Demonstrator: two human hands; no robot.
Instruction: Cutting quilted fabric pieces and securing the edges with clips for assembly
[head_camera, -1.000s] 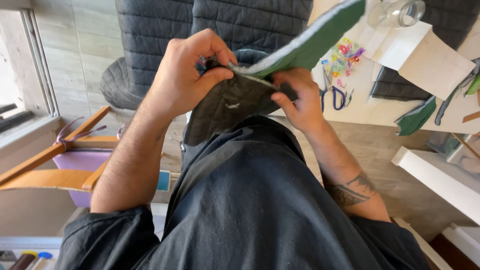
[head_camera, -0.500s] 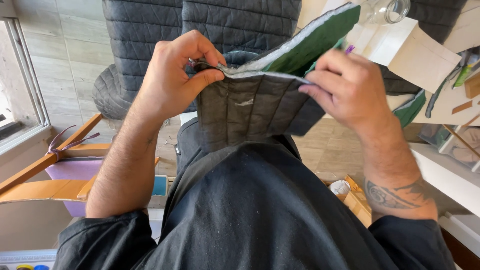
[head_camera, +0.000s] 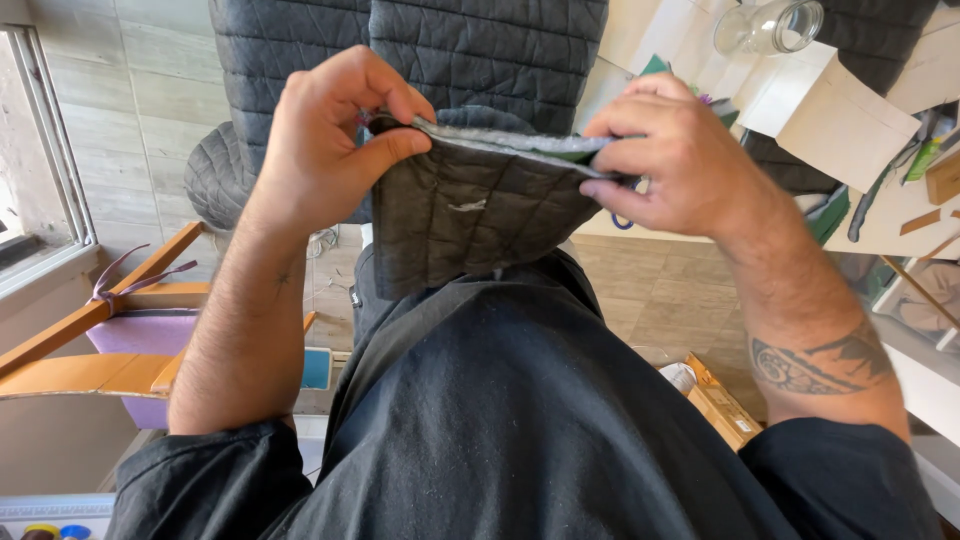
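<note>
Grey quilted fabric piece (head_camera: 470, 215) hangs in front of the chest with its top edge running side to side, the left hand (head_camera: 330, 140) pinching its left corner and the right hand (head_camera: 670, 160) pinching the right, both equally near, fingers clenched on the edge

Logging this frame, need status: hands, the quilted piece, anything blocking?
Left hand and right hand both pinch the top edge of the grey quilted fabric piece, one per corner. Piece hangs in front of the dark shirt. Nothing between hands and fabric.
</note>
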